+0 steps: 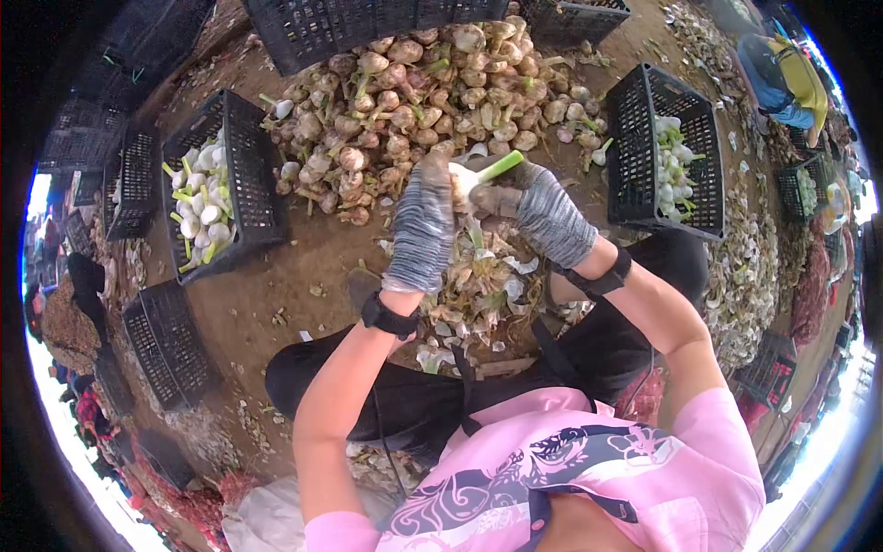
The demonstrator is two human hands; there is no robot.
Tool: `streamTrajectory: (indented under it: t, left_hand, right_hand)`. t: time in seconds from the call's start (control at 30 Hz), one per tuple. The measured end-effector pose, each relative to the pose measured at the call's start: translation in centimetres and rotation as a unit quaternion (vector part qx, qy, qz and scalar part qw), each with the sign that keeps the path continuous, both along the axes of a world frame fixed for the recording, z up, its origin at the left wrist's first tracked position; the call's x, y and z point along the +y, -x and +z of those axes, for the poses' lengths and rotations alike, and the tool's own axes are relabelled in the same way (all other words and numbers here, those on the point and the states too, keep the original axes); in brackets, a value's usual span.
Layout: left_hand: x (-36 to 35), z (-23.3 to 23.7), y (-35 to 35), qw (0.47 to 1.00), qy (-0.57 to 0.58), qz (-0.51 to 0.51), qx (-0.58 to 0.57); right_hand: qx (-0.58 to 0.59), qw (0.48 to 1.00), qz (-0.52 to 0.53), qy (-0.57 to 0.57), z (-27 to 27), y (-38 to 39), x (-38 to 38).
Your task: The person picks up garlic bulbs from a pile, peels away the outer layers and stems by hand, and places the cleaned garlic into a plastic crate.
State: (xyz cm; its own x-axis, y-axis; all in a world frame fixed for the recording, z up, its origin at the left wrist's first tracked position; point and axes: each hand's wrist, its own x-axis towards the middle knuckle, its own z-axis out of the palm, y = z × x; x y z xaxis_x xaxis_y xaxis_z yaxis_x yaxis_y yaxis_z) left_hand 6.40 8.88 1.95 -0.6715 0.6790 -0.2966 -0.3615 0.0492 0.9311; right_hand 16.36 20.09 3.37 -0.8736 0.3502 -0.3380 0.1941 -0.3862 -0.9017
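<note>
A white garlic bulb (466, 180) with a cut green stem is between my two gloved hands, in front of the heap. My left hand (425, 216) is closed around the bulb's left side in a grey striped glove. From the right, my right hand (549, 210), gloved the same way, has its fingers closed against the bulb and near the stem. Whether a small tool sits in either hand is hidden. Just beyond lies a large heap of soil-stained garlic bulbs (391, 120). Peeled skins and trimmings (483, 276) cover the ground below my hands.
A black crate (255, 175) of cleaned garlic stands at the left, and another crate (635, 156) with cleaned bulbs at the right. Behind the heap is a black crate (368, 28). A further crate (170, 345) lies at lower left. Another person (782, 83) is at far upper right.
</note>
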Motion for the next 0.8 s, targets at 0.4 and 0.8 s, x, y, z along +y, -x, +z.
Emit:
streamTrajectory:
  t: [0.4,0.8]
  left_hand:
    - [-0.4,-0.7,-0.9,0.976,-0.043,-0.034,0.211]
    - [-0.5,-0.2,-0.4,0.993,-0.074,0.046,-0.083]
  right_hand:
    - [0.001,0.993,-0.094,-0.073,-1.0,-0.3,0.4]
    - [-0.004,0.999,-0.031,-0.043,-1.3,-0.5,0.7]
